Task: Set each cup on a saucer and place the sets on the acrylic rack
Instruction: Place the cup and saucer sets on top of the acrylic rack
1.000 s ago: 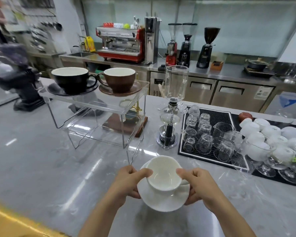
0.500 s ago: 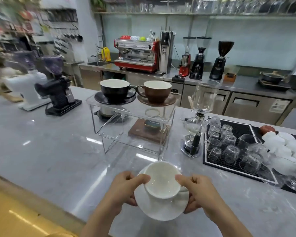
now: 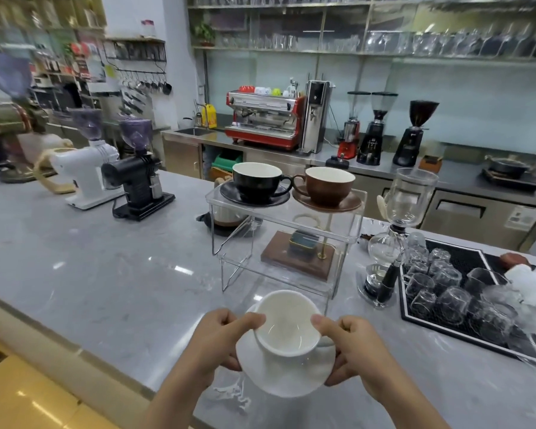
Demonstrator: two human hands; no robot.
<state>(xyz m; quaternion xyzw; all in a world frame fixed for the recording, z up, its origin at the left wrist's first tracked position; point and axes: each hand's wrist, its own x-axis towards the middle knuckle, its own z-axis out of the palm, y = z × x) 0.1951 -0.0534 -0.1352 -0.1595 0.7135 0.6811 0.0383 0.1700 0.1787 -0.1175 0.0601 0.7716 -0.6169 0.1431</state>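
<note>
Grey marble tabletop [image 3: 75, 274] runs across a café bar, with a steel back counter and glass-lined shelves behind it. Taking the clear acrylic rack [image 3: 287, 239] at mid-tabletop as the landmark: far left of the rack stand a white grinder [image 3: 85, 174] and, beside it, a black grinder [image 3: 140, 178]. On the rack's top shelf, a black cup [image 3: 257, 181] sits on a black saucer [image 3: 229, 193] at the left, its handle pointing right, just beside a brown cup [image 3: 328, 184] on a brown saucer [image 3: 350, 204] at the right. Behind the rack, on the back counter, is a red espresso machine [image 3: 265, 119]. In front of the rack and nearer the camera, a person holds a white cup [image 3: 287, 323] seated on a white saucer [image 3: 282, 373] above the tabletop. The left hand [image 3: 212, 342] has its grip curled round the saucer's left edge, thumb laid on the cup's rim; the right hand [image 3: 358, 348] grips the saucer's right edge likewise, thumb touching the rim on that side. Right of the rack stands a glass siphon brewer [image 3: 396, 230], and beyond it a black mat [image 3: 464, 261] carrying upturned glasses [image 3: 443, 292], with white cups [image 3: 532, 283] at the far right edge.
</note>
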